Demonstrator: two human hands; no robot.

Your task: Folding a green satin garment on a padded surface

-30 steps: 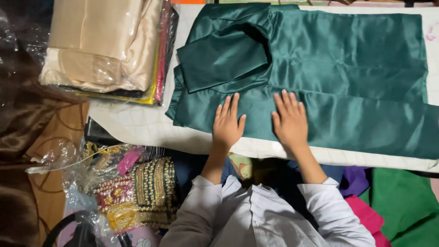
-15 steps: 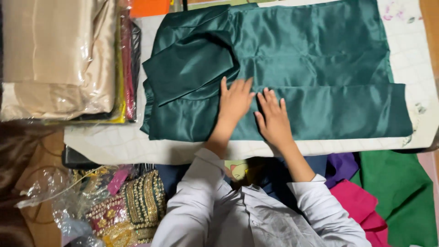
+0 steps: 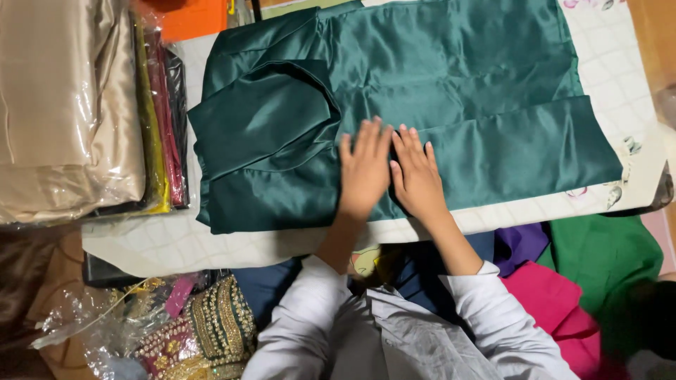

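Note:
A dark green satin garment lies spread on a white padded board, its sleeve folded over at the left. My left hand rests flat on the cloth near its lower middle, fingers together and pointing away from me. Right beside it, almost touching, my right hand also presses flat on the green fabric. Neither hand holds anything. White shirt sleeves cover both forearms.
A stack of folded fabrics in clear plastic sits at the left, beige on top. Embroidered gold-and-pink cloth in plastic lies lower left. Pink, purple and green cloths lie at lower right. An orange item shows at top.
Both hands have drawn together at the garment's lower middle and slid slightly up the cloth. The view has shifted, so the garment sits more to the left and centre.

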